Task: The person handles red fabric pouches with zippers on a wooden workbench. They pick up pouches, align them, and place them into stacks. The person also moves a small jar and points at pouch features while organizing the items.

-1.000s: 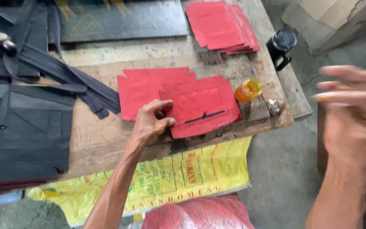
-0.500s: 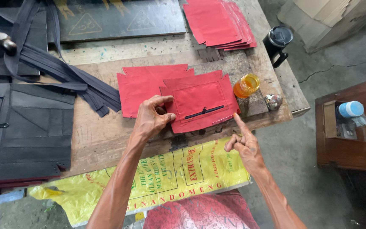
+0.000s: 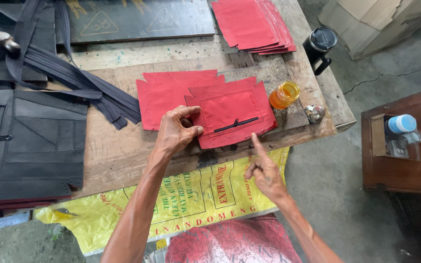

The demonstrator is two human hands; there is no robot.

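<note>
My left hand (image 3: pixel 177 131) presses its fingers on the left edge of a red cut panel (image 3: pixel 232 113) that has a black zip slot near its lower part. This panel lies on top of more red panels (image 3: pixel 169 95) on a worn wooden board (image 3: pixel 123 151). My right hand (image 3: pixel 264 168) is at the board's front edge, its index finger stretched out and touching the lower edge of the top red panel. It holds nothing.
A stack of red panels (image 3: pixel 254 22) lies at the back. A small jar of orange liquid (image 3: pixel 284 94) and a metal lump (image 3: pixel 314 113) sit right of the panels, a black mug (image 3: pixel 319 45) beyond. Black panels (image 3: pixel 30 141) and straps (image 3: pixel 74 78) lie left. A brown cabinet (image 3: pixel 400 156) stands right.
My right hand came in from the far right, dropped to the board's front edge and now points a finger at the top red panel. The left hand stayed on the panel.
</note>
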